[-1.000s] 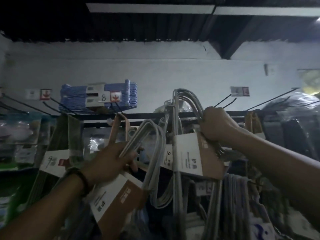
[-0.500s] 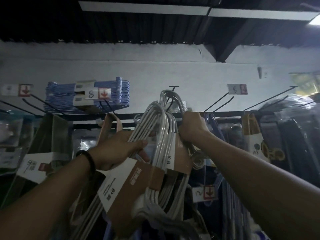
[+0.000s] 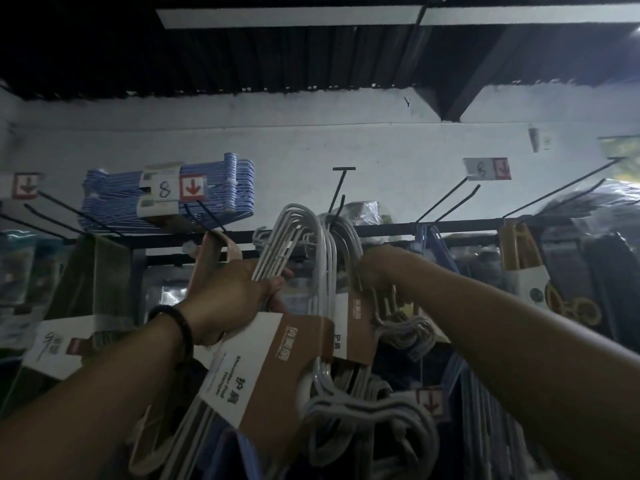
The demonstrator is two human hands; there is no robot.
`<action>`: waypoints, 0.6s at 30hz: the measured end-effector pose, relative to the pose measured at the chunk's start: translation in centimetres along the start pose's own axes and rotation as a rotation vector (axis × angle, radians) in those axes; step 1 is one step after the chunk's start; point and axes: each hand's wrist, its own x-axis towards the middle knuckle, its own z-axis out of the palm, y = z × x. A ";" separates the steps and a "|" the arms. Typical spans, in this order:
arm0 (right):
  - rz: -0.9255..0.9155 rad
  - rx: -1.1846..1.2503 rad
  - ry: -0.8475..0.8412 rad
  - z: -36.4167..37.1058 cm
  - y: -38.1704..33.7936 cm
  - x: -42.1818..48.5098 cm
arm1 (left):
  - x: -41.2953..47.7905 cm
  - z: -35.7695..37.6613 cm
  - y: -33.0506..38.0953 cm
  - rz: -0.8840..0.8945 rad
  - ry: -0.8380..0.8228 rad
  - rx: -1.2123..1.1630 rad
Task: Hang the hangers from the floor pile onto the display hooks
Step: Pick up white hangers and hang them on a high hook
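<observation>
Here's the danger: the thick bundle of white hangers (image 3: pixel 294 244), bound by a brown-and-white cardboard sleeve (image 3: pixel 273 368), is raised to rail height just left of the thin black display hook (image 3: pixel 336 199). It isn't on that hook yet. The prong is narrow and angled upward, so if the looped tops miss it, or only some catch, I'd expect the whole pack to swing off and drop. It looks bulky too: many slim rounded rods stacked tight, curved at the top, leaning with the top toward the hook and the rest trailing down below the sleeve. The left hand (image 3: pixel 235 296) has its fingers wrapped round the rods just above the sleeve. That's a one-handed hold, and a top-heavy pack could twist in it. Pressed right against it is a second bundle of white hangers (image 3: pixel 341 237) with its own cardboard band, and the two sets could snag each other. The right hand (image 3: pixel 379 268) is bunched on that second bundle. Its fingertips are lost in the gloom, so I'd say gripping, not swear to it. Beyond them, a black horizontal rail (image 3: pixel 460 224) carries more prongs. A flat pack of blue hangers (image 3: pixel 166 199) lies on top to the left, and a white price tag (image 3: pixel 486 169) with a red arrow caps a hook to the right.
</observation>
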 end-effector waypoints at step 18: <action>-0.099 0.113 0.610 -6.8 -1.0 -7.1 | 4.3 7.0 6.0 0.200 0.396 -0.040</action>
